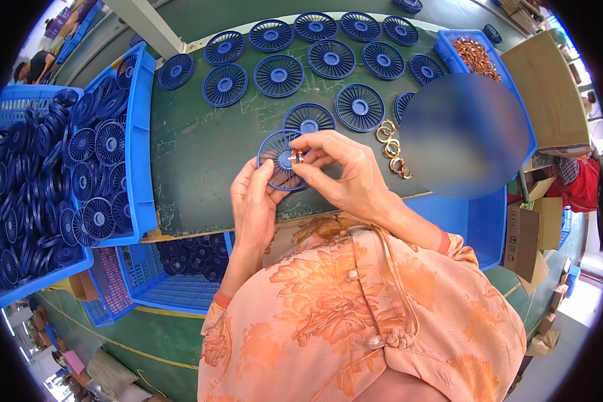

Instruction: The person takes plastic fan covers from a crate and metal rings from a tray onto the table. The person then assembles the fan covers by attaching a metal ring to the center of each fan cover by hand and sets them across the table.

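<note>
Head view: mid-frame, our left hand (254,202) grips a blue grille (274,149) while our right hand (350,171) pinches a coppery piece (297,157) by its hub (285,159); we're seemingly fitting it, which next needs careful alignment.

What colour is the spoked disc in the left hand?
The spoked disc in the left hand is dark blue, seen best in the head view.

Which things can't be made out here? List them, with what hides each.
All in the head view:
Ring: partly covered by the right hand.
Rear disc: its near part is hidden by the held disc and the right hand.
Copper-filled box: its near part is lost behind a round blur.
Edge disc: its right side is lost in the same blur.
Left crate: its outer side is cut off by the dark picture rim.
</note>
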The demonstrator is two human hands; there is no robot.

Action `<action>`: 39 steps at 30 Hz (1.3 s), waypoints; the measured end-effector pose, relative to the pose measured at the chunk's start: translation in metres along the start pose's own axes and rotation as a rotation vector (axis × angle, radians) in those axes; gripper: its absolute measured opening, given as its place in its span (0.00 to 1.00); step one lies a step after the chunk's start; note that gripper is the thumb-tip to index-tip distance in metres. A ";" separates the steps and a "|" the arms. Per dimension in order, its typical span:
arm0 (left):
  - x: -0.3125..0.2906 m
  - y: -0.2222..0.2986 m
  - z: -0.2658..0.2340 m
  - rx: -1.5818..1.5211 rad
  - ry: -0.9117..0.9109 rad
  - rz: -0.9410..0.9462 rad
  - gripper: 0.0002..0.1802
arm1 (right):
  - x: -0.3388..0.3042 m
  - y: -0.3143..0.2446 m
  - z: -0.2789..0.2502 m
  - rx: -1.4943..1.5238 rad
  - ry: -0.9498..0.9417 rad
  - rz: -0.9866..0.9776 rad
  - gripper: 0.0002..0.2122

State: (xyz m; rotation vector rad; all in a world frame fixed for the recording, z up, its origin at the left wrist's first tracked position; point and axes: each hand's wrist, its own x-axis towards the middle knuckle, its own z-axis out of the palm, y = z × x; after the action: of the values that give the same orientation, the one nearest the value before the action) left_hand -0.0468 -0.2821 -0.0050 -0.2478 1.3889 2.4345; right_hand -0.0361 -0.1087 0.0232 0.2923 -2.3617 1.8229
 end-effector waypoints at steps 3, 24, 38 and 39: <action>-0.001 -0.005 0.001 0.003 -0.014 0.014 0.13 | 0.002 0.006 0.001 -0.140 0.026 -0.173 0.11; -0.004 0.002 -0.001 0.200 -0.157 -0.020 0.10 | -0.010 0.020 -0.018 -0.306 -0.134 -0.421 0.10; 0.083 0.051 -0.077 1.599 0.431 0.950 0.16 | -0.048 0.044 -0.070 -0.937 0.380 -0.018 0.10; 0.089 0.053 -0.082 1.602 0.442 0.956 0.16 | -0.046 0.044 -0.069 -0.947 0.388 -0.013 0.08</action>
State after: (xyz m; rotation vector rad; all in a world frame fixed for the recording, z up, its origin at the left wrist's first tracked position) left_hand -0.1502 -0.3598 -0.0318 0.3866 3.6147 0.8073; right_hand -0.0022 -0.0281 -0.0113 -0.1509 -2.5672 0.5173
